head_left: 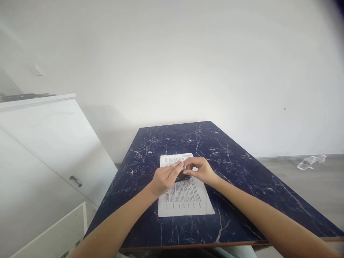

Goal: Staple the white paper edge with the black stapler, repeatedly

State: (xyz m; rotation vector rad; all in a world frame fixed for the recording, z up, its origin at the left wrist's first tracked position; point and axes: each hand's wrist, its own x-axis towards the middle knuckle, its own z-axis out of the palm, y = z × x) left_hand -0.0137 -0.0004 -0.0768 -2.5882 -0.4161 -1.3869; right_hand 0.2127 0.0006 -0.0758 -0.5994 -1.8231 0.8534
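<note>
A printed sheet of paper (182, 195) lies on the dark blue marble-patterned table (172, 139). On the paper rests a small, flat, black object (183, 177), mostly covered by both hands, so its kind is unclear. My left hand (165, 176) holds it from the left, its fingers close together and reaching over the top. From the right, my right hand (200, 171) has thumb and index finger curved into a pinch at a small grey piece (184, 167) on top of the black object. The fingertips of both hands nearly meet there.
A white cabinet (48, 143) with a black handle (76, 181) stands to the left. Below it leans a white-framed panel (53, 233). Clear plastic bottles (307, 163) lie on the floor at right. A pale wall (172, 64) rises behind the table.
</note>
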